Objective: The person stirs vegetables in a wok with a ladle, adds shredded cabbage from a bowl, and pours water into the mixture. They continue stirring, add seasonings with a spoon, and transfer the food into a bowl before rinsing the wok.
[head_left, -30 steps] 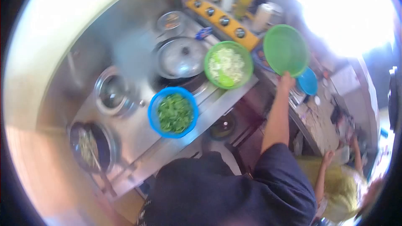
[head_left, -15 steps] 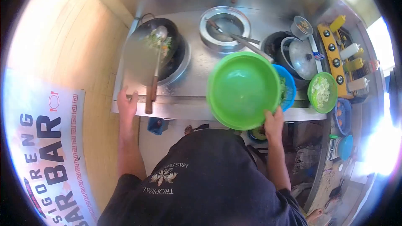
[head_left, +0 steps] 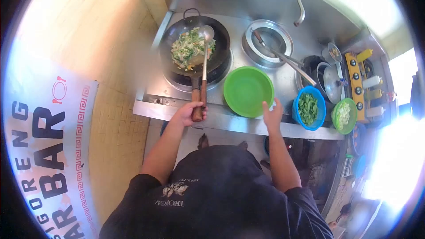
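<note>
Left hand (head_left: pixel 191 114): fingers closed around the wooden wok handle (head_left: pixel 196 99), near edge of the counter (head_left: pixel 239 55). Wooden end of a ladle (head_left: pixel 204 68) lies just right of this handle; whether the fingers also touch it cannot be told.

Wok (head_left: pixel 221 37): left part of the counter, over a burner (head_left: pixel 227 68). Contents: chopped greens and pale pieces with bits of orange (head_left: pixel 188 48). Ladle head is inside the wok, at the right side of the food.

Right hand (head_left: pixel 273 114): fingers released and spread, at the near right rim of a green bowl (head_left: pixel 249 91). Contact with the rim cannot be confirmed. The bowl is upright at the near side of the counter, right of the wok, its inside facing up.

Far of the bowl: round metal pot (head_left: pixel 252 53), with long-handled utensils (head_left: pixel 287 59) laid across it and pointing near right.

Right of the right hand: blue basket (head_left: pixel 295 110) of leafy greens (head_left: pixel 308 106); just right of it, a light-green basin (head_left: pixel 349 126) of pale shredded vegetable (head_left: pixel 343 115). Beyond these, a metal lid (head_left: pixel 332 82) and a small bowl (head_left: pixel 328 56). Squeeze bottles (head_left: pixel 372 82) stand at the far right.
</note>
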Available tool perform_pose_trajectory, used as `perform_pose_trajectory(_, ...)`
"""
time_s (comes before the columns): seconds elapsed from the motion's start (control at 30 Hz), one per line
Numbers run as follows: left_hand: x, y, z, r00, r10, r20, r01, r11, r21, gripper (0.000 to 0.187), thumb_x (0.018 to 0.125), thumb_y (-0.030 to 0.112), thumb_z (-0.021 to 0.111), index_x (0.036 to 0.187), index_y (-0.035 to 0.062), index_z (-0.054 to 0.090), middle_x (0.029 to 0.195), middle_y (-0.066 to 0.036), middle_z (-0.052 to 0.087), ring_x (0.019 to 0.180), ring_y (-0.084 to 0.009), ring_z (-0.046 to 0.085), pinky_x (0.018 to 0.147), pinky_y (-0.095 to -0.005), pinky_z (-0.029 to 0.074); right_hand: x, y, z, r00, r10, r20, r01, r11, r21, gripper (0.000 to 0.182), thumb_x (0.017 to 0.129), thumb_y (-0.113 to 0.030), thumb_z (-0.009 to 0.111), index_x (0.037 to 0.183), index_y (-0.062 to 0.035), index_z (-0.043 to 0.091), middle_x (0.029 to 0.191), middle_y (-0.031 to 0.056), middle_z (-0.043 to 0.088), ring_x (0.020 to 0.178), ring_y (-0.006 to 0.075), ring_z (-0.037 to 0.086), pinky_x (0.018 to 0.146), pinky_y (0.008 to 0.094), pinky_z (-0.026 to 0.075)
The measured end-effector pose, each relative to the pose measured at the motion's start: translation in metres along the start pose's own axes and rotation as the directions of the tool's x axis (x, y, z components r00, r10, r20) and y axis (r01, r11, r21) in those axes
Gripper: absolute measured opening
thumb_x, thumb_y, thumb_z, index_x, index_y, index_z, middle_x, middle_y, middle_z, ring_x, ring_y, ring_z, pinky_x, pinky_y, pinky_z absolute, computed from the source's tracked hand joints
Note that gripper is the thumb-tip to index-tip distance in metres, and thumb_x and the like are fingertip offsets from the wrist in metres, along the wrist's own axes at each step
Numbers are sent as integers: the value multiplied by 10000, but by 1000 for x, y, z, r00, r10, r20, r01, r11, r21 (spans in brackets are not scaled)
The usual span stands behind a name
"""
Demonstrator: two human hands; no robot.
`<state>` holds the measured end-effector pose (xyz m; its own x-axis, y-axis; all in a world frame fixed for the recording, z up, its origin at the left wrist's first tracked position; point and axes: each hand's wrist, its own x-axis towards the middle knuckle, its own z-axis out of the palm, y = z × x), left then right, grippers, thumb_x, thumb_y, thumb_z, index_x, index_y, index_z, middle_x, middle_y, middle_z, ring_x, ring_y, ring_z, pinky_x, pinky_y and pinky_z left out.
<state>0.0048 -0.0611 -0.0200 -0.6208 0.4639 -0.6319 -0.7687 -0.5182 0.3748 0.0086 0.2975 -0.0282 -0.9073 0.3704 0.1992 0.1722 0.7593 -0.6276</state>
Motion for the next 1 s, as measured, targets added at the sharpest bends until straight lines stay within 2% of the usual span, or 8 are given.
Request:
perform_pose_trajectory(0.1, 0, -4, 5, 1000, 1, -22, -1, 1000, 17, 202, 898, 204, 560, 1000, 33, 526, 847, -118, 595, 666, -202, 587, 614, -361, 530, -10, -119, -2, 775, -12, 632, -141, 971, 192, 672, 799, -491, 661, 1177, 55, 556, 1213, 256, 550, 1100, 366, 548, 944, 444, 419)
perform_pose_trajectory(0.13, 0, -4, 4, 1000, 2, 17, -1, 1000, -24, 213, 897, 211, 563, 1015, 39, 523, 847, -114, 592, 666, -198, 586, 607, -354, 528, -12, -134, 31, 718, -44, 695, -108, 979, 174, 682, 807, -511, 636, 1173, 59, 558, 1168, 261, 576, 1069, 359, 572, 924, 443, 433)
perform_pose_trajectory(0.37, 1, -7, 1, 999, 16, 51, -13, 997, -77, 271, 876, 200, 590, 1092, 63, 500, 858, -79, 570, 636, -181, 568, 577, -323, 516, -2, -183, 125, 533, -48, 845, -230, 953, 199, 493, 853, -403, 588, 960, 75, 645, 921, 241, 665, 890, 328, 659, 789, 434, 498)
perform_pose_trajectory(0.43, -2, -1, 2, 999, 41, 27, -39, 997, -64, 220, 859, 163, 603, 1021, 49, 509, 806, -69, 557, 614, -170, 563, 557, -336, 516, 1, -194, 112, 526, 247, 814, -638, 747, 186, 360, 873, -272, 546, 918, 75, 632, 858, 215, 667, 846, 317, 666, 748, 446, 505)
perform_pose_trajectory(0.5, 2, 3, -3, 998, 62, 4, -62, 997, -49, 173, 843, 127, 617, 950, 34, 517, 754, -58, 545, 592, -159, 557, 537, -348, 516, 26, -190, 72, 599, 165, 783, -307, 951, 34, 294, 871, -205, 534, 995, 55, 591, 835, 216, 661, 831, 331, 664, 734, 459, 503)
perform_pose_trajectory(0.57, 13, -5, -14, 991, 121, -47, -118, 990, 76, 125, 833, 93, 616, 879, 45, 510, 696, -42, 527, 537, -147, 538, 478, -329, 498, 40, -159, 58, 835, -78, 545, 114, 993, -34, 369, 863, -220, 563, 1166, -9, 546, 874, 221, 657, 825, 366, 651, 729, 476, 498)
perform_pose_trajectory(0.73, -37, -1, 9, 990, 141, 25, -142, 989, 31, 118, 835, 78, 612, 814, 55, 498, 662, -27, 507, 506, -132, 523, 446, -315, 481, 70, -167, -25, 830, -296, 473, 411, 898, -158, 456, 880, -226, 561, 1328, -220, 478, 913, 210, 648, 867, 392, 623, 753, 497, 484)
perform_pose_trajectory(1.0, -83, -21, 37, 992, 125, -10, -123, 987, 100, 102, 858, 85, 591, 878, 75, 491, 672, -8, 483, 504, -119, 490, 438, -306, 440, 84, -162, -87, 801, -343, 491, 485, 853, -194, 459, 880, -205, 538, 1333, -255, 483, 952, 201, 640, 900, 383, 620, 796, 474, 480)
